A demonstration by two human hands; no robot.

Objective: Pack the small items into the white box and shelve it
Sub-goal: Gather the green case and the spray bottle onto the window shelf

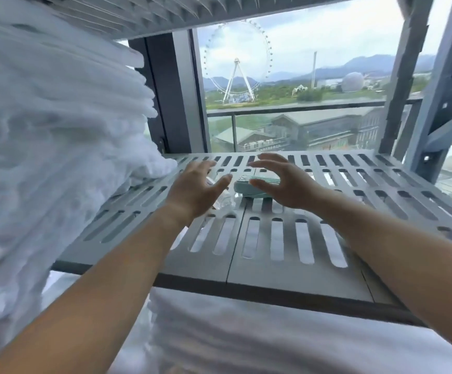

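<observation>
Both my arms reach over a grey slotted shelf (273,238). A small pale green packet (251,188) lies on the shelf between my hands. My left hand (195,190) hovers just left of it, fingers spread, holding nothing. My right hand (287,182) curves over the packet's right end with thumb and fingers apart, not gripping it. A small clear plastic item (226,201) lies by my left thumb, partly hidden. No white box is in view.
A tall stack of folded white towels (57,130) fills the shelf's left side. More white linen (246,333) lies on the level below. Grey shelf uprights (435,90) stand at the right. Another slotted shelf (165,12) is overhead. A window is behind.
</observation>
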